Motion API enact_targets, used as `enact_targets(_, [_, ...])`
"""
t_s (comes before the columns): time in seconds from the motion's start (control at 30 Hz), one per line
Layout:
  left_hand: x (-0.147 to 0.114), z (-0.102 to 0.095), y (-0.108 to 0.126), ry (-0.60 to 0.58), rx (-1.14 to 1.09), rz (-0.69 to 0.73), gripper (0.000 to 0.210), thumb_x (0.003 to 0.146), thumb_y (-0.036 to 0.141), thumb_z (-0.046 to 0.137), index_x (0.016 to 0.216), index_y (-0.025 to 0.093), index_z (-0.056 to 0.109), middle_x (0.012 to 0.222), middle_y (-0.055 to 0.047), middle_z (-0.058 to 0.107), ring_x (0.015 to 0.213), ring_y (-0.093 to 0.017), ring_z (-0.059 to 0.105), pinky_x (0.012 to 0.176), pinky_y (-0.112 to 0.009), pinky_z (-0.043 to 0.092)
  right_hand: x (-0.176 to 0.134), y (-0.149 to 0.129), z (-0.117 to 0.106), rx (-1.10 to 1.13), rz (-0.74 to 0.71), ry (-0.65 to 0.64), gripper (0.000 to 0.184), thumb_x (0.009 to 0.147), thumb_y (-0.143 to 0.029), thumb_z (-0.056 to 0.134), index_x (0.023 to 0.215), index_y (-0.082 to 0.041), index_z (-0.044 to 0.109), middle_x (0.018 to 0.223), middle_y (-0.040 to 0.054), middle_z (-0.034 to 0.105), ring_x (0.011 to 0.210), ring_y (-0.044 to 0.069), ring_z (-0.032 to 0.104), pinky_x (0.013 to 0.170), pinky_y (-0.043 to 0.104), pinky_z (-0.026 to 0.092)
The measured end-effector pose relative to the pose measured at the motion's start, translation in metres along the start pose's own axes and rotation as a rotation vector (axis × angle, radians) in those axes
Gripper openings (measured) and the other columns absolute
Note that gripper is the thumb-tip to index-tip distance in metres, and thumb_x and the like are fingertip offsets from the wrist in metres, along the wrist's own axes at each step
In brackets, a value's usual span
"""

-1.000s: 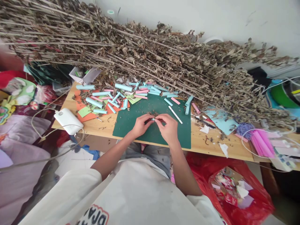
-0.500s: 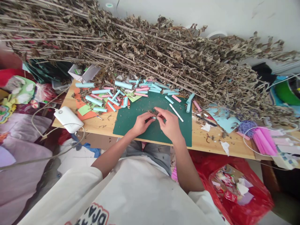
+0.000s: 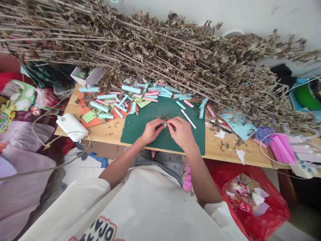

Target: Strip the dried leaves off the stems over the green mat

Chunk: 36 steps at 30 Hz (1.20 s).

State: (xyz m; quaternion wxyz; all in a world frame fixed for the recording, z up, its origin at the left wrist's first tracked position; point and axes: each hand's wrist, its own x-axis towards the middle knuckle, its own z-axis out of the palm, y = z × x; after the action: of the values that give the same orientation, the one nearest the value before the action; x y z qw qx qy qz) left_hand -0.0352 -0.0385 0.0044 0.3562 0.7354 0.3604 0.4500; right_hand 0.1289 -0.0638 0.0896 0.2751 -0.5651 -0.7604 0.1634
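My left hand is closed over the green cutting mat, its thumb and fingers pinching a small pale blue paper tube. From the other side my right hand meets it, fingertips closed at the tube's right end. Most of the tube is hidden by the fingers. Just beyond the fingertips lie dry leaf crumbs on the mat. A thin white strip rests to the right of my right hand. Rolled blue tubes and pink tubes are scattered along the mat's far side.
A big heap of dried leafy stalks spans the back of the wooden table. At left lies a white power bank with a cable. A black pen and purple yarn lie right. Below hangs a red rubbish bag.
My right forefinger, raised before, has come down, and the right fingertips are now bunched at the tube's end. My left hand stays nearly in place. The camera view has shifted slightly.
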Motion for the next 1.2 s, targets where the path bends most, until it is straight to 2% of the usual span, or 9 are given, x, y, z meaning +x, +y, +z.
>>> enact_targets(0.17, [0.000, 0.000, 0.002, -0.009, 0.002, -0.005, 0.020, 0.092, 0.031, 0.058, 0.101, 0.017, 0.068, 0.098, -0.008, 0.071, 0.090, -0.017, 0.066, 0.083, -0.030, 0.053, 0.000, -0.003, 0.001, -0.036, 0.012, -0.005, 0.019, 0.090, -0.015, 0.051, 0.086, -0.019, 0.068, 0.086, 0.0068, 0.064, 0.078, 0.019, 0.062, 0.073, 0.031, 0.049])
enact_targets(0.3, [0.000, -0.001, 0.003, 0.014, 0.005, -0.024, 0.021, 0.093, 0.032, 0.057, 0.100, 0.017, 0.068, 0.095, -0.008, 0.071, 0.087, -0.017, 0.066, 0.080, -0.030, 0.053, -0.003, -0.008, 0.002, -0.079, -0.038, -0.044, 0.024, 0.091, -0.014, 0.047, 0.094, -0.019, 0.070, 0.090, 0.0086, 0.063, 0.078, 0.019, 0.061, 0.073, 0.032, 0.050])
enact_targets(0.4, [-0.001, 0.000, 0.002, 0.025, 0.015, -0.007, 0.021, 0.093, 0.032, 0.056, 0.102, 0.016, 0.067, 0.096, -0.009, 0.070, 0.089, -0.017, 0.066, 0.082, -0.031, 0.053, -0.004, -0.005, 0.004, -0.019, -0.023, 0.010, 0.024, 0.091, -0.015, 0.047, 0.095, -0.020, 0.070, 0.091, 0.0077, 0.065, 0.081, 0.019, 0.063, 0.076, 0.031, 0.051])
enact_targets(0.53, [-0.001, 0.001, 0.001, 0.004, 0.017, 0.001, 0.022, 0.094, 0.033, 0.055, 0.105, 0.017, 0.067, 0.100, -0.009, 0.070, 0.093, -0.018, 0.066, 0.085, -0.032, 0.053, 0.001, 0.003, 0.005, 0.060, 0.044, 0.045, 0.015, 0.090, -0.019, 0.053, 0.092, -0.022, 0.068, 0.086, 0.0047, 0.069, 0.078, 0.018, 0.064, 0.075, 0.032, 0.051])
enact_targets(0.73, [-0.002, 0.001, -0.002, 0.008, 0.026, -0.024, 0.021, 0.093, 0.032, 0.056, 0.103, 0.017, 0.067, 0.097, -0.009, 0.070, 0.087, -0.017, 0.066, 0.080, -0.030, 0.053, 0.003, 0.008, 0.010, 0.101, 0.002, 0.072, 0.015, 0.090, -0.028, 0.059, 0.081, -0.022, 0.069, 0.083, 0.0043, 0.068, 0.078, 0.018, 0.064, 0.075, 0.032, 0.052])
enact_targets(0.9, [-0.003, 0.001, -0.003, 0.025, 0.028, -0.019, 0.022, 0.094, 0.031, 0.054, 0.105, 0.016, 0.067, 0.097, -0.009, 0.070, 0.090, -0.018, 0.066, 0.082, -0.031, 0.053, -0.007, 0.008, 0.022, 0.177, 0.054, 0.168, 0.013, 0.087, -0.032, 0.063, 0.087, -0.023, 0.072, 0.089, 0.0050, 0.068, 0.076, 0.017, 0.064, 0.072, 0.032, 0.055])
enact_targets(1.03, [-0.002, 0.001, -0.002, 0.020, 0.023, -0.010, 0.020, 0.093, 0.029, 0.055, 0.103, 0.016, 0.067, 0.096, -0.009, 0.070, 0.091, -0.017, 0.066, 0.083, -0.030, 0.053, -0.014, 0.007, 0.031, 0.190, 0.089, 0.256, 0.015, 0.089, -0.030, 0.059, 0.088, -0.023, 0.072, 0.090, 0.0057, 0.068, 0.076, 0.016, 0.065, 0.073, 0.033, 0.057])
enact_targets(1.2, [-0.001, 0.001, -0.002, 0.045, 0.030, -0.042, 0.019, 0.092, 0.031, 0.059, 0.102, 0.016, 0.067, 0.090, -0.007, 0.069, 0.077, -0.014, 0.064, 0.074, -0.027, 0.052, -0.013, 0.007, 0.033, 0.212, 0.098, 0.249, 0.016, 0.090, -0.028, 0.057, 0.097, -0.024, 0.071, 0.093, 0.0065, 0.070, 0.082, 0.017, 0.067, 0.078, 0.033, 0.058])
